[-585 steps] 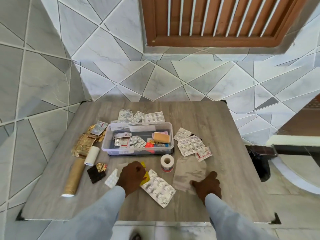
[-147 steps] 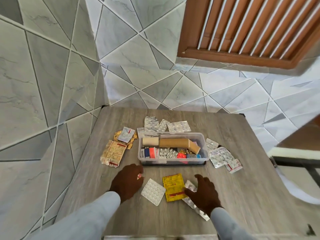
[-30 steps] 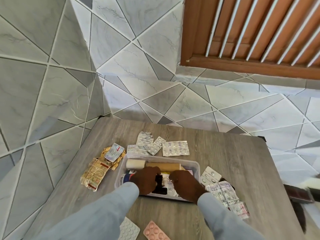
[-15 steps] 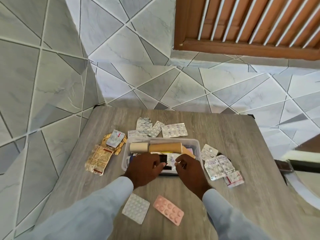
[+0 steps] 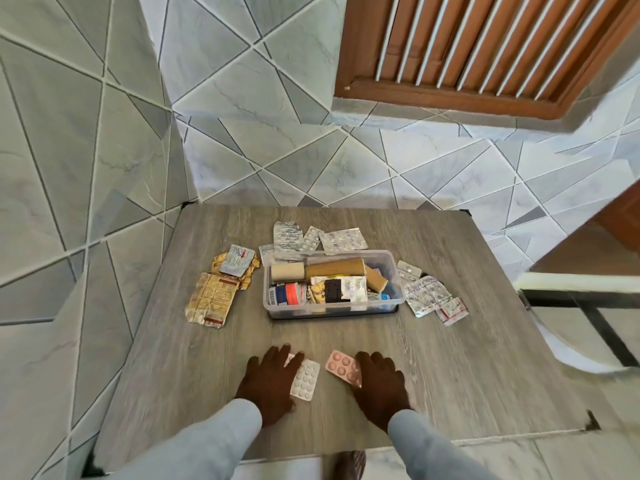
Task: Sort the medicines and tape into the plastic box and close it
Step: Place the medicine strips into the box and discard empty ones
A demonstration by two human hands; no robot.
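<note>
The clear plastic box (image 5: 397, 301) stands open mid-table. It holds a brown tape roll (image 5: 335, 268), a beige roll (image 5: 286, 272), a black blister (image 5: 333, 289) and several packs. Near the table's front edge my left hand (image 5: 269, 381) lies flat, its fingers spread over the left side of a white blister pack (image 5: 306, 378). My right hand (image 5: 380, 384) rests on the near end of a pink blister pack (image 5: 340, 364). Both packs lie on the table.
Gold foil packs (image 5: 210, 300) lie left of the box, silver blister strips (image 5: 341, 239) behind it, and more strips (image 5: 427, 294) to its right. The wooden table (image 5: 467, 358) stands against tiled walls. A black metal frame (image 5: 588, 306) stands beyond its right edge.
Both hands have left the box and come back to the front of the table, landing on the white and pink blister packs. The black blister now lies in the box.
</note>
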